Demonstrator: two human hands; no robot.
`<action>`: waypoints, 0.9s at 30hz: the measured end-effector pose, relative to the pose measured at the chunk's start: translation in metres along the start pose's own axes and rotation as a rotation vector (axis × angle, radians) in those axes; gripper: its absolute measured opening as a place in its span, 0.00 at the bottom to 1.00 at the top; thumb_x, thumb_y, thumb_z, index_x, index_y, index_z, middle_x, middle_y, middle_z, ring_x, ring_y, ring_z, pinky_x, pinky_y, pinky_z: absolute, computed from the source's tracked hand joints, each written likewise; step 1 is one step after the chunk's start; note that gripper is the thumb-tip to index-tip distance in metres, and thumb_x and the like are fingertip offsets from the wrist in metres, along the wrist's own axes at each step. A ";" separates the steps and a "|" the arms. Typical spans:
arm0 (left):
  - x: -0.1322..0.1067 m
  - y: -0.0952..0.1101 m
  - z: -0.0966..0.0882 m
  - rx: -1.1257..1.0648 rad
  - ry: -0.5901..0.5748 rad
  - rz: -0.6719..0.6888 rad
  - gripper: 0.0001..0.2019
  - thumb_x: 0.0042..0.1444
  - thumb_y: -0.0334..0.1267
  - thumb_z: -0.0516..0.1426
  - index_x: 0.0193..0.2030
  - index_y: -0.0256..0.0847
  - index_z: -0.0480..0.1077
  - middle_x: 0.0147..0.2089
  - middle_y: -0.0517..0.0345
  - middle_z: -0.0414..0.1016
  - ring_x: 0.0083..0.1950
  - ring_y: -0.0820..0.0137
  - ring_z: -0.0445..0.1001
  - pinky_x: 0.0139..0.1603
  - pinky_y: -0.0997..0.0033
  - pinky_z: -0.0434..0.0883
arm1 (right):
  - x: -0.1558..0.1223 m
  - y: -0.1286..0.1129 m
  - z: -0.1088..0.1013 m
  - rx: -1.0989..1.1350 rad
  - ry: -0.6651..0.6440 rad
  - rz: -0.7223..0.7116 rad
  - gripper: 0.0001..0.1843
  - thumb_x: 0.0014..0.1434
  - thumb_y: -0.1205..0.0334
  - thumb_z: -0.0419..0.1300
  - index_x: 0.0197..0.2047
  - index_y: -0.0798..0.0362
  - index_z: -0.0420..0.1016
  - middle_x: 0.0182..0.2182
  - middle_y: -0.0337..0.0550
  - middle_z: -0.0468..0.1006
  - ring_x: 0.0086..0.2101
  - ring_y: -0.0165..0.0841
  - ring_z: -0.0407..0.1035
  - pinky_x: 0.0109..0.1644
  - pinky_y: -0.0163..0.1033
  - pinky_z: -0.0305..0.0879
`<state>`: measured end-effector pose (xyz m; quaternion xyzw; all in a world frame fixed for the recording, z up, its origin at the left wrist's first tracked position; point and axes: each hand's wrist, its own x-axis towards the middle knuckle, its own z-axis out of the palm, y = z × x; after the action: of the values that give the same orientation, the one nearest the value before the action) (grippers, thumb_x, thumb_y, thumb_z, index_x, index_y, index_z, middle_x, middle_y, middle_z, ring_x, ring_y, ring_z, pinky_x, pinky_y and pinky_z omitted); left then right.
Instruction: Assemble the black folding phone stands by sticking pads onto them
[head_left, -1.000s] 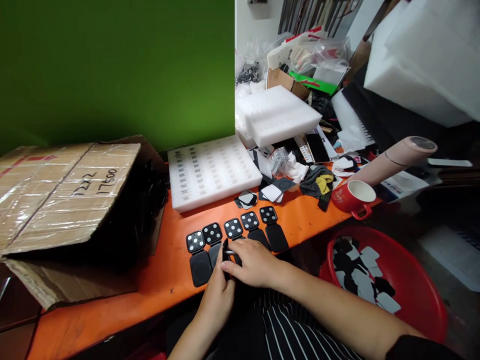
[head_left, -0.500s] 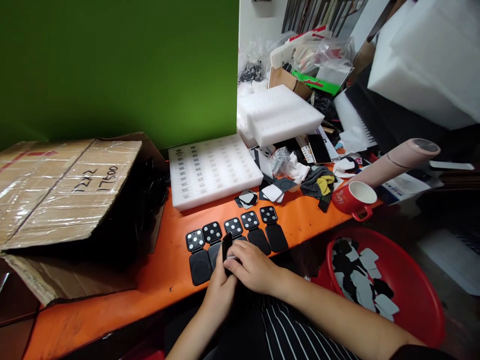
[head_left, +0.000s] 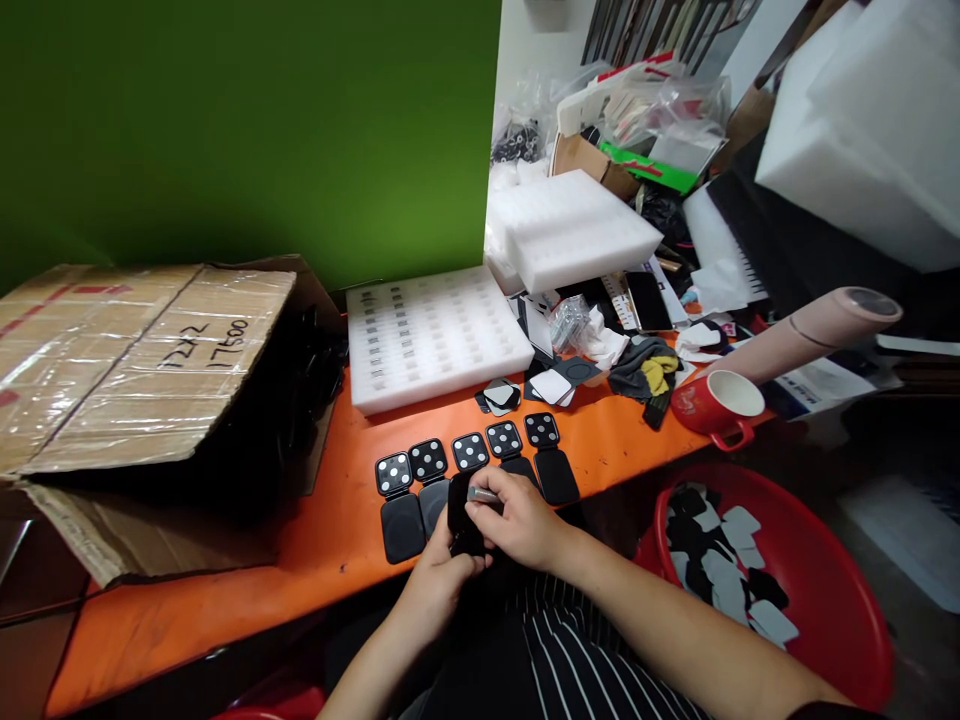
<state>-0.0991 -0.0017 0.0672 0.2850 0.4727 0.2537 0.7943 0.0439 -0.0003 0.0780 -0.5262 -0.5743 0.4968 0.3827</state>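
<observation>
My left hand [head_left: 435,590] is closed round a black flat case [head_left: 459,515], held tilted up over the table's front edge. In my right hand [head_left: 521,522] a short silver stack of small discs [head_left: 484,494] is pinched between thumb and fingers. Its end lies against or just above the black case; I cannot tell which. Beyond my hands, several opened black hinged cases [head_left: 559,475] lie in a row, their upper halves dotted with round silver discs [head_left: 470,452]. My right hand covers part of the row.
An open cardboard box [head_left: 142,370] with black pieces stands at the left. White foam blocks [head_left: 450,350] lie behind the row. Right of it are a grey-yellow glove [head_left: 637,365], a red mug [head_left: 701,410] and a pink flask [head_left: 810,335]. Below sits a red basin [head_left: 825,600] of black and white pieces.
The black case has turned from edge-on to show its flat face. My right hand has shifted slightly, with the silver stack now more visible. The view has moved a little.
</observation>
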 end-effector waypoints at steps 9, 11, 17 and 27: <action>0.001 0.003 -0.003 0.020 0.018 0.010 0.26 0.34 0.29 0.58 0.46 0.41 0.66 0.32 0.62 0.74 0.37 0.67 0.71 0.41 0.67 0.66 | 0.002 0.007 -0.001 0.226 -0.027 0.128 0.03 0.55 0.67 0.53 0.32 0.51 0.61 0.18 0.30 0.66 0.18 0.25 0.64 0.23 0.31 0.62; 0.002 0.003 -0.004 0.025 0.001 -0.004 0.26 0.33 0.29 0.58 0.45 0.41 0.66 0.32 0.62 0.73 0.35 0.68 0.71 0.40 0.67 0.66 | 0.002 0.009 -0.001 0.268 -0.033 0.140 0.04 0.54 0.66 0.54 0.32 0.51 0.59 0.18 0.30 0.66 0.18 0.25 0.64 0.23 0.31 0.62; 0.004 0.002 -0.004 0.042 -0.022 -0.001 0.23 0.33 0.29 0.58 0.42 0.41 0.67 0.30 0.63 0.71 0.33 0.70 0.69 0.40 0.67 0.65 | 0.004 0.011 0.001 0.414 -0.040 0.222 0.11 0.54 0.60 0.56 0.29 0.50 0.53 0.15 0.27 0.63 0.16 0.25 0.62 0.20 0.30 0.59; 0.003 0.005 -0.005 0.071 -0.027 0.011 0.24 0.33 0.29 0.57 0.43 0.41 0.66 0.32 0.62 0.70 0.34 0.70 0.67 0.41 0.68 0.63 | 0.003 0.014 -0.002 0.227 -0.053 0.136 0.04 0.59 0.64 0.48 0.36 0.49 0.53 0.20 0.28 0.63 0.20 0.26 0.63 0.27 0.34 0.62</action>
<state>-0.1034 0.0048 0.0663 0.3193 0.4690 0.2372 0.7885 0.0483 0.0026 0.0642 -0.5038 -0.4873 0.5973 0.3898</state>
